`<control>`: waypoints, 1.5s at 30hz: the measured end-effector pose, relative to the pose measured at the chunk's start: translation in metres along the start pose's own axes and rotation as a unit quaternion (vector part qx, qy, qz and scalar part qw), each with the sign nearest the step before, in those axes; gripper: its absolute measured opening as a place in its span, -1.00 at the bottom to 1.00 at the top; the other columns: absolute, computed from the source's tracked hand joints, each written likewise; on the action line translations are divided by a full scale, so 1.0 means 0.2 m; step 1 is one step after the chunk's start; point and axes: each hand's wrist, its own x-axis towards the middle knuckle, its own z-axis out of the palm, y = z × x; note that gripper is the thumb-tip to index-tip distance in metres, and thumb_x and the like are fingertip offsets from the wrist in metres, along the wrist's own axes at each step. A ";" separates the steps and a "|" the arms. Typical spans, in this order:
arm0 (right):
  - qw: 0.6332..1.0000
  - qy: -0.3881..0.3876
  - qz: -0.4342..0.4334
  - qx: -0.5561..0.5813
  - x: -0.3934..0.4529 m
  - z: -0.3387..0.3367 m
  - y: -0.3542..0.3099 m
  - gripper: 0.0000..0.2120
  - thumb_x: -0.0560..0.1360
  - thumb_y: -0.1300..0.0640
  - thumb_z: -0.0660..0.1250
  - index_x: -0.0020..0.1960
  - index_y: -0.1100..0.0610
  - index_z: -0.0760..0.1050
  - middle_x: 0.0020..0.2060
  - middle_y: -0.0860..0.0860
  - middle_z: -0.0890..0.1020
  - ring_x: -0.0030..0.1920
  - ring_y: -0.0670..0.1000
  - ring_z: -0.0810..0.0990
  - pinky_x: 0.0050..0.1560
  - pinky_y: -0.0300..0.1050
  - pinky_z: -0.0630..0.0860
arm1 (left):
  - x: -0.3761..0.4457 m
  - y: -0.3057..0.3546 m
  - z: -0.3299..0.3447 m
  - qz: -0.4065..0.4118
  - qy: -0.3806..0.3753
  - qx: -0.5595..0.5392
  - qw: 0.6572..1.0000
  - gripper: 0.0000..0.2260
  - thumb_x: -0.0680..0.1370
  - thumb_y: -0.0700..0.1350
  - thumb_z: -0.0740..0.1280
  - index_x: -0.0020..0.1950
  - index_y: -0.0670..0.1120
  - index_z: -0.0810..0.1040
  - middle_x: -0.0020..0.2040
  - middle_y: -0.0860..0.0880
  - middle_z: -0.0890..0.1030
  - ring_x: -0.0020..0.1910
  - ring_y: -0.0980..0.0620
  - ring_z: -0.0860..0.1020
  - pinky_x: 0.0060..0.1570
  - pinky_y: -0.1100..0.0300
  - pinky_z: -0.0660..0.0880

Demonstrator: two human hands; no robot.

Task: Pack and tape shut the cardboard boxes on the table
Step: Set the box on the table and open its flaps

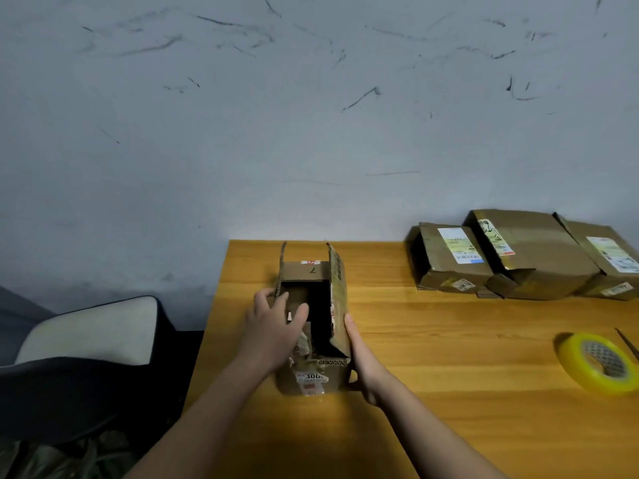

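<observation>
An open cardboard box (340, 288) stands on the wooden table (449, 340) near its left edge, its top flaps raised and its inside dark. My left hand (276, 323) lies over the box's left flap, fingers reaching into the opening, and seems to pinch something small and white. My right hand (359, 361) lies flat against the box's right outer wall, fingers straight. A roll of yellow tape (598, 364) lies at the table's right edge.
Three taped cardboard boxes (525, 257) with labels are stacked at the back right against the wall. A dark chair with a pale cushion (93, 330) stands left of the table. A thin dark tool (627, 342) lies beside the tape roll.
</observation>
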 end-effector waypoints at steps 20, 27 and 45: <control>0.474 0.067 -0.447 -0.756 -0.08 -0.21 -0.11 -0.46 0.32 -0.36 0.29 0.11 -0.01 0.59 -0.07 -0.05 0.61 0.15 0.05 0.54 0.34 0.16 0.37 | 0.04 -0.19 -0.06 0.104 0.024 0.113 0.988 -0.56 0.58 -0.17 0.27 0.46 0.00 0.32 0.43 -0.06 0.19 0.26 0.03 0.40 0.19 0.22 0.47; 0.588 0.099 -0.439 -0.672 0.00 -0.22 -0.14 -0.64 0.43 -0.26 0.16 -0.17 -0.04 0.60 -0.32 -0.13 0.62 -0.08 -0.01 0.53 0.29 0.04 0.16 | 0.01 -0.08 -0.07 0.367 0.061 0.253 0.893 -0.57 0.49 0.16 0.16 0.26 0.00 0.52 0.14 0.09 0.61 0.17 0.13 0.56 0.42 -0.12 0.12; 0.725 0.069 -0.358 -0.585 0.02 -0.08 -0.18 -0.74 0.51 -0.06 0.34 0.18 -0.07 0.59 0.03 -0.09 0.57 0.22 -0.11 0.37 0.45 -0.06 -0.09 | 0.04 -0.09 -0.10 0.255 -0.055 0.196 0.945 -0.83 0.60 0.00 0.22 0.14 0.07 0.53 0.12 0.14 0.60 0.16 0.20 0.50 0.49 0.08 -0.03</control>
